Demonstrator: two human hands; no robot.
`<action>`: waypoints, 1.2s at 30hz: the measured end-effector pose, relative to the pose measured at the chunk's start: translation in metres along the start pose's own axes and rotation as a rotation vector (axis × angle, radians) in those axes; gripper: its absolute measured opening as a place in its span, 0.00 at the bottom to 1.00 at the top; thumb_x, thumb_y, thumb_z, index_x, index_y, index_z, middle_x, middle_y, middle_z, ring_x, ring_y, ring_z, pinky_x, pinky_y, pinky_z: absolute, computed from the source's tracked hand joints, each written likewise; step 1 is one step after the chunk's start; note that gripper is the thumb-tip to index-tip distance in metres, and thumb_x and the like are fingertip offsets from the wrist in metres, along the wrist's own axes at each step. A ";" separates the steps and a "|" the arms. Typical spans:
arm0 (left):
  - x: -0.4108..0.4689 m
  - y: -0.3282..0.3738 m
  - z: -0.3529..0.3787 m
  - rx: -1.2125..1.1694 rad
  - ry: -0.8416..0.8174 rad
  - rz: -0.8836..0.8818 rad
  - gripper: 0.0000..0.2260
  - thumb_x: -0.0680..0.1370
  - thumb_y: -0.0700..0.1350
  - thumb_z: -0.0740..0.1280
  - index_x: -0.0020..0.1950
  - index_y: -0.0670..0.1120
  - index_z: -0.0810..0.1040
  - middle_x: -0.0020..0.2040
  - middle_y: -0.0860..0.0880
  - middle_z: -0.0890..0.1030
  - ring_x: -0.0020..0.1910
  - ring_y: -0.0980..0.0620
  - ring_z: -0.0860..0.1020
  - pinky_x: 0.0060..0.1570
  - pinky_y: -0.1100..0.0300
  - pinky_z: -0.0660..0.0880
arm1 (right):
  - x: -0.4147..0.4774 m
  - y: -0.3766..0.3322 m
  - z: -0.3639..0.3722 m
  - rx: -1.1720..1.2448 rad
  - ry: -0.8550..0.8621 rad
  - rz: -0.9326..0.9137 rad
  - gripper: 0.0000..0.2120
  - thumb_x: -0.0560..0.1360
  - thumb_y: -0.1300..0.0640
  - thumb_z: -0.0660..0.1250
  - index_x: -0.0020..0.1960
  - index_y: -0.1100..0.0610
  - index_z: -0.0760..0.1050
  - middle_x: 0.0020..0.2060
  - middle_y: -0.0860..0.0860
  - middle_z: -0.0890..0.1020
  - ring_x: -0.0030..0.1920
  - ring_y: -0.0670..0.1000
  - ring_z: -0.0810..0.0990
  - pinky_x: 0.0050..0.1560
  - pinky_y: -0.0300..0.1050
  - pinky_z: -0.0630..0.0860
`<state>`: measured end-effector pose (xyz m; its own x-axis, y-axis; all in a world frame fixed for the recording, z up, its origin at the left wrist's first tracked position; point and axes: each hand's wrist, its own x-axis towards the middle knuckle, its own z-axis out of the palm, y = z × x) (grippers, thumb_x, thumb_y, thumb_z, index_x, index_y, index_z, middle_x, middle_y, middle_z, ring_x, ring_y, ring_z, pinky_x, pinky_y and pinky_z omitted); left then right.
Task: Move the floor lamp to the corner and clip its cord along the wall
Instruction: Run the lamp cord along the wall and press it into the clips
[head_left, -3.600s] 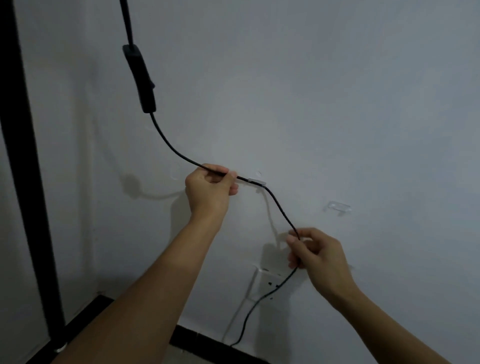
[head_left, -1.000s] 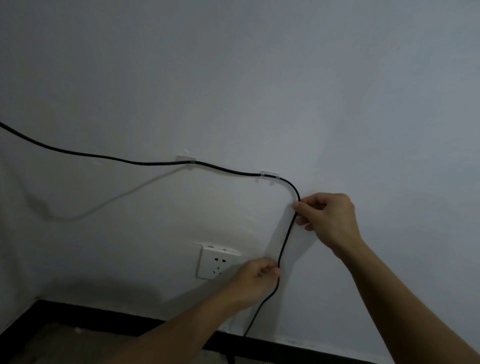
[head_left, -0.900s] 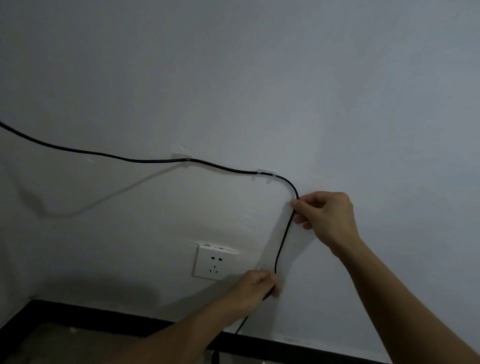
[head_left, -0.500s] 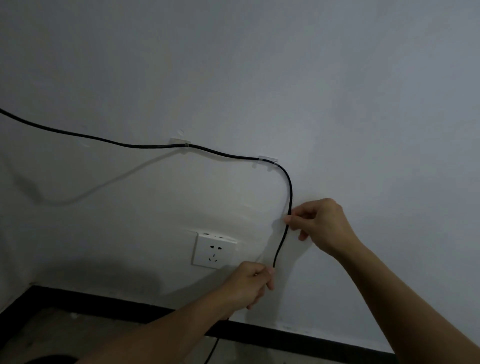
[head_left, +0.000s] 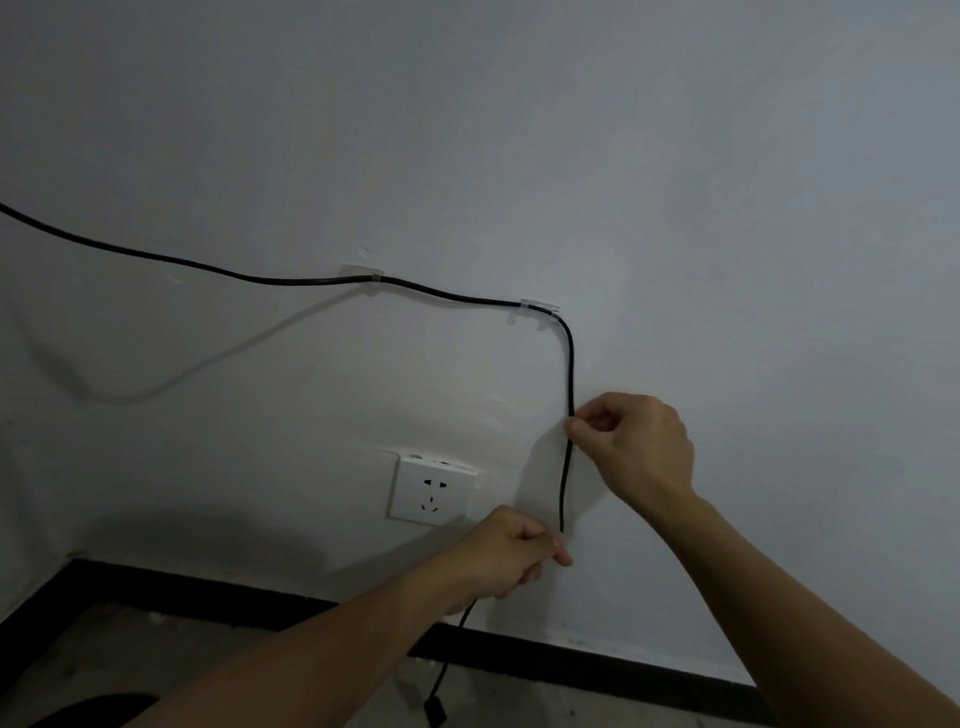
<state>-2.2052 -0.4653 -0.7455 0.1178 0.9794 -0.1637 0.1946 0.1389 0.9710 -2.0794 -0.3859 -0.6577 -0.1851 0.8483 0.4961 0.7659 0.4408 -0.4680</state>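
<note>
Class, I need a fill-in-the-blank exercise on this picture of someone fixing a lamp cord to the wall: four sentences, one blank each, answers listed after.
1. The black cord passes through ___ clear clips on the wall.
2. The wall socket has ___ plugged into it.
3. The right hand pinches the cord ___ the left hand.
4. After the right-hand clip the cord bends ___.

Answers: two; nothing; above; downward

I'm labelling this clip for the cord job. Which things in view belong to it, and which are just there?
Job: thin black cord; two clear plastic wall clips; left hand; right hand.
Just there: white wall socket; black skirting board.
</note>
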 end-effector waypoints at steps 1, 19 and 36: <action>0.000 0.002 0.001 0.015 -0.001 0.008 0.14 0.80 0.48 0.61 0.50 0.42 0.83 0.24 0.53 0.70 0.22 0.60 0.65 0.23 0.66 0.61 | 0.001 0.001 0.000 0.021 -0.013 0.030 0.05 0.69 0.47 0.73 0.38 0.47 0.82 0.29 0.40 0.81 0.34 0.44 0.80 0.34 0.41 0.76; -0.002 0.002 0.001 0.081 -0.028 0.051 0.10 0.79 0.46 0.63 0.42 0.46 0.81 0.32 0.47 0.72 0.29 0.56 0.68 0.26 0.65 0.65 | -0.005 0.009 -0.003 -0.246 -0.138 -0.080 0.08 0.74 0.48 0.70 0.47 0.49 0.85 0.39 0.48 0.86 0.38 0.50 0.82 0.37 0.43 0.76; -0.004 -0.018 -0.047 0.523 0.486 0.187 0.08 0.73 0.48 0.70 0.40 0.44 0.83 0.36 0.47 0.83 0.37 0.52 0.80 0.38 0.61 0.74 | -0.013 0.002 -0.001 -0.225 -0.230 -0.057 0.15 0.78 0.48 0.64 0.40 0.56 0.82 0.35 0.50 0.85 0.36 0.53 0.83 0.40 0.49 0.81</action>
<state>-2.2546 -0.4648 -0.7545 -0.2270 0.9511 0.2097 0.6666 -0.0053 0.7454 -2.0751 -0.3965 -0.6643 -0.3461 0.8794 0.3270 0.8623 0.4355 -0.2585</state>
